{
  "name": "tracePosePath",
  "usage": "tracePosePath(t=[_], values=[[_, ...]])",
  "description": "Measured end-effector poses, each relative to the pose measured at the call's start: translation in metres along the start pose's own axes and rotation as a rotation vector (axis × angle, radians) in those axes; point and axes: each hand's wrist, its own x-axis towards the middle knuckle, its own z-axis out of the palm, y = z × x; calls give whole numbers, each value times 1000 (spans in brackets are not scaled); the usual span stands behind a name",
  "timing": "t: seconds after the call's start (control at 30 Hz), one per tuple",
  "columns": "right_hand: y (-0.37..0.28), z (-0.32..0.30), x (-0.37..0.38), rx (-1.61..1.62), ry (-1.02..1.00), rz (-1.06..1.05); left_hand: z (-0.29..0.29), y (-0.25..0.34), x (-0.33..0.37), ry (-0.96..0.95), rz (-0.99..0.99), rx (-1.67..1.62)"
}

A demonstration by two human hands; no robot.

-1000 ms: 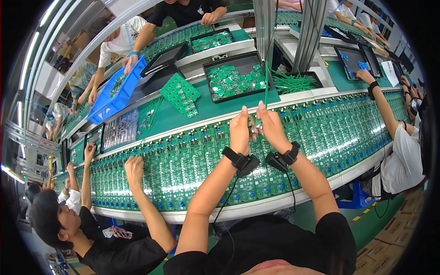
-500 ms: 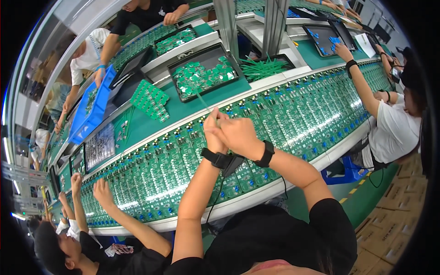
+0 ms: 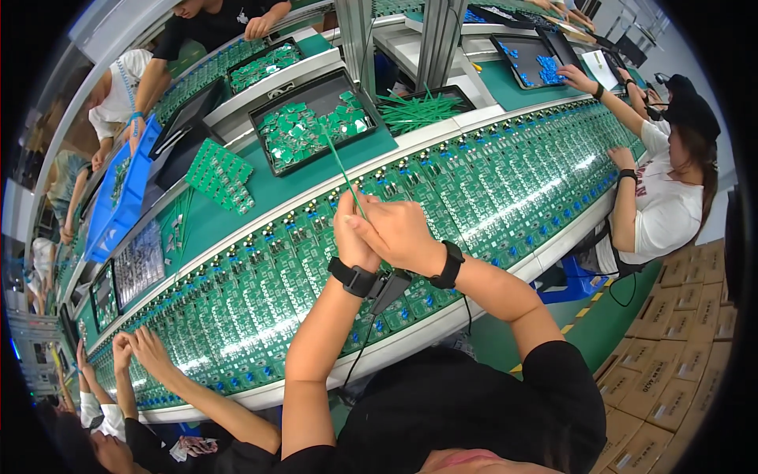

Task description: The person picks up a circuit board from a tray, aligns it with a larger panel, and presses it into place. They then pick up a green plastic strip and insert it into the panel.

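A thin green strip (image 3: 338,158) was between the person's two hands, above the row of green circuit boards (image 3: 505,193). It stood tilted, and its free end pointed up and to the left, in front of the tray of small green boards; I could not tell how high above this tray it was. The right hand (image 3: 403,229) was closed, with its fingers curled in and its thumb laid along the lower end of the strip, so the strip was gripped there. The left hand (image 3: 352,237) was pressed close beside it, partly covered by the right one; how far its fingers were closed, and whether they also had hold of something, I could not tell. Each wrist wore a black strap (image 3: 448,265)

Beyond the hands, the black tray (image 3: 314,85) contained many small green boards (image 3: 296,130). Just to its right, more green strips (image 3: 422,110) were piled in another dark tray, and to its left lay green panels (image 3: 219,175). Farther left there was a blue bin (image 3: 140,189). At the right, a co-worker's hand (image 3: 578,79) was near some blue parts (image 3: 546,71), and at the lower left another co-worker's hands (image 3: 148,354) were over the boards
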Motion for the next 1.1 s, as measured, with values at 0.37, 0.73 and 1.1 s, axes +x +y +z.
tracePosePath(t=[0.37,0.73,1.1], values=[[32,-41,-4,109,109,297,6,86,111,-85,281,378],[41,-39,-4,702,73,557,31,53,14,-250,365,1429],[-3,-22,-18,840,-104,513,-1,5,-49,-95,954,1378]])
